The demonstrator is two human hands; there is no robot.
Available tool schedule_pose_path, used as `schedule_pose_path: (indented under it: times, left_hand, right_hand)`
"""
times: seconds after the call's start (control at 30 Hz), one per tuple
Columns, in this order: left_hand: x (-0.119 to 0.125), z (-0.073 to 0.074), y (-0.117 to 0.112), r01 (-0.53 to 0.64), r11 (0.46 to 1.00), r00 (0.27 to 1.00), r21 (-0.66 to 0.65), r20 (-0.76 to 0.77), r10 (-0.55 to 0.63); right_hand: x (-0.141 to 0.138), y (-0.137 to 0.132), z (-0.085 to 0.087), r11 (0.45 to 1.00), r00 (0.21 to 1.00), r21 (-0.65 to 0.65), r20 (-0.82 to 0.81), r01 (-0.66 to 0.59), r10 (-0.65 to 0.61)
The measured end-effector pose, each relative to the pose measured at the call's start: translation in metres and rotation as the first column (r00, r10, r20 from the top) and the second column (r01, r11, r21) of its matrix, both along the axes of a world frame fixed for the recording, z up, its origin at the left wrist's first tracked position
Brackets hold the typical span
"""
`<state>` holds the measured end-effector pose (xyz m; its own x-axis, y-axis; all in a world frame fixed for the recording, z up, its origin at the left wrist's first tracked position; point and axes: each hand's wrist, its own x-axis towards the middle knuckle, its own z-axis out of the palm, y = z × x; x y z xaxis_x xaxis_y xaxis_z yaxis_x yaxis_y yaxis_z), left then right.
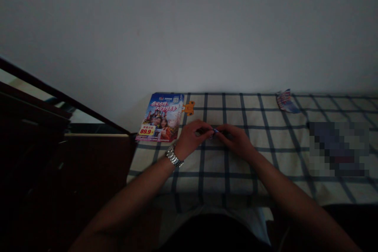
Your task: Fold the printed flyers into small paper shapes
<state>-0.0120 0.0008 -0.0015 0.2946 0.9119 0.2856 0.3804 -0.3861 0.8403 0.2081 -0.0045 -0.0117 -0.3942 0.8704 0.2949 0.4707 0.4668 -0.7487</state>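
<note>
Dark wooden furniture (pixel 59 157): fills the left edge, beside the table and in deep shadow.
Glossy printed flyer (pixel 160 117): lies flat at the table's far left corner, with a yellow price tag reading 89.9 on its lower part.
Small orange figure-shaped piece (pixel 188 108): just beside the flyer's upper right edge, on the cloth.
Left hand (pixel 191 138): rests low over the cloth at the table's middle, a silver metal wristwatch (pixel 174 156) on its wrist, fingertips drawn together and pinched on the left end of the small blue-and-white piece (pixel 215 131).
Small blue-and-white piece: a tiny, pale bluish thing, mostly hidden by fingers; it sits between the two hands, just above the cloth. The part that shows spans the gap from one hand to the other, so its long axis seems to run left to right; which end leads cannot be told in this dim light.
Right hand (pixel 236 139): mirrors the left, fingers curled and closed on the piece's right end.
Crumpled blue-and-red wrapper (pixel 286 101): at the far edge, well apart from the hands.
Cream cloth with dark blue checks (pixel 265 157): covers the table.
</note>
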Motion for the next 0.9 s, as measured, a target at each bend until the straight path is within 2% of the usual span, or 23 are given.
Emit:
schedule_pose_path:
  times: [0.27, 0.57, 0.9]
  left_hand:
    - [0.0011, -0.0001, -0.0015, 0.032, 0.998, 0.999, -0.049, 0.031, -0.030]
    - [-0.0002, 0.0065, -0.0010, 0.052, 0.996, 0.996, 0.066, -0.078, -0.047]
    - [0.0002, -0.0022, -0.0009, 0.027, 0.999, 1.000, -0.024, -0.013, -0.027]
  right_hand:
    - [0.0013, -0.0003, 0.0021, 0.999, 0.999, 0.009, -0.009, 0.048, -0.048]
    - [0.0012, 0.0002, -0.0001, 1.000, 1.000, 0.001, -0.004, -0.021, 0.021]
    - [-0.0005, -0.0009, 0.0013, 0.998, 1.000, -0.061, -0.017, 0.008, -0.009]
